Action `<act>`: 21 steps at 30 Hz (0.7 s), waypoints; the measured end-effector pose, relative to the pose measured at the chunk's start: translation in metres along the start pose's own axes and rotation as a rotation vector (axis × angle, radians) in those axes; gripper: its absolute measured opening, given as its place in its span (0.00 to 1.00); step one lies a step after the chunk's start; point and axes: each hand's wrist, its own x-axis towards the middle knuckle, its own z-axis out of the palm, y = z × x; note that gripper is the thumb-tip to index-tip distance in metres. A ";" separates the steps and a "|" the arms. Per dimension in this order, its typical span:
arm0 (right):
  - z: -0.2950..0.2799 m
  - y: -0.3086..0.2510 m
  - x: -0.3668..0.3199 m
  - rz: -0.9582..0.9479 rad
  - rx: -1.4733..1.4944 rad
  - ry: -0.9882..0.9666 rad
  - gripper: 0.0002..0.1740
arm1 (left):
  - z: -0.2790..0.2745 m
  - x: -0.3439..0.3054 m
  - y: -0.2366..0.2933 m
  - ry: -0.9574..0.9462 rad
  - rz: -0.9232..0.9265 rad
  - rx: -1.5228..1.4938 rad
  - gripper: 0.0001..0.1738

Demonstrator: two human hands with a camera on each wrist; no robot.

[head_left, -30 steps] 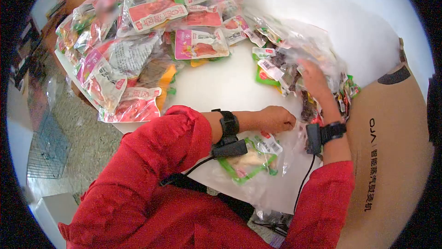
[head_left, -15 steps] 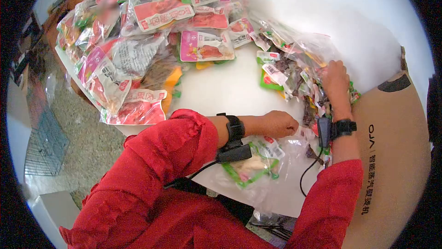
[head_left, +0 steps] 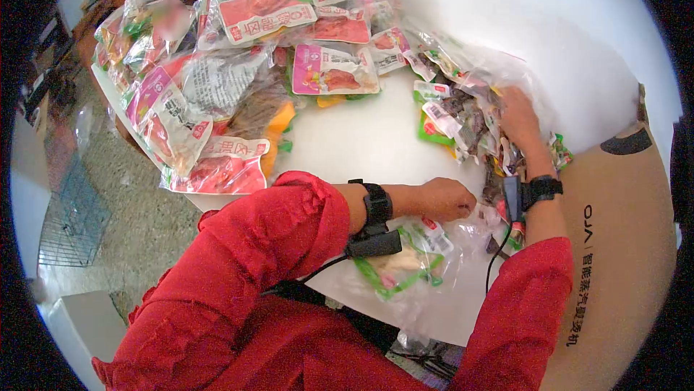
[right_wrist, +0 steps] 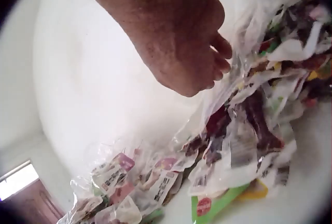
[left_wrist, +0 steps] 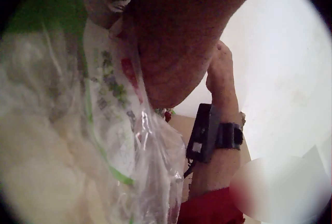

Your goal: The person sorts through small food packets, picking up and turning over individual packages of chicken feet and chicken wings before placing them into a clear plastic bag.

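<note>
My left hand [head_left: 448,199] is curled into a fist at the table's near side, gripping the gathered top of a clear plastic bag [left_wrist: 161,156]. Inside that bag lies a green-edged food packet [head_left: 397,261] with pale contents. Farther right, my right hand [head_left: 519,113] reaches over a clear bag of small snack packets [head_left: 463,113], many with dark contents. In the right wrist view its curled fingers [right_wrist: 222,52] pinch the clear film [right_wrist: 249,32] along the bag's upper side. The fingertips of the left hand are hidden in both views.
Clear bags of red and purple food packets [head_left: 271,15] are heaped across the left and back of the white table [head_left: 361,138]. A large cardboard box [head_left: 614,246] stands along the right side. White padding or sheeting [head_left: 520,8] rises behind the packets. A wire cage [head_left: 72,210] sits on the floor.
My right hand has moved right across the snack bag, then slightly back left and farther away. My left hand keeps its grip on the bag. The head view has shifted a little.
</note>
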 end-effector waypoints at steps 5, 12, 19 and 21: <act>-0.013 0.014 0.013 0.093 -0.402 -0.212 0.41 | -0.007 -0.004 0.008 -0.024 -0.051 -0.077 0.11; 0.011 0.018 0.035 0.326 -0.174 -0.012 0.25 | -0.001 -0.001 0.000 0.015 -0.003 -0.018 0.10; 0.012 -0.067 0.004 -0.125 0.424 -0.067 0.16 | 0.000 -0.001 0.002 0.018 -0.017 -0.004 0.10; 0.053 -0.060 0.004 -0.249 0.479 0.024 0.16 | 0.002 0.000 0.000 0.022 -0.004 0.007 0.10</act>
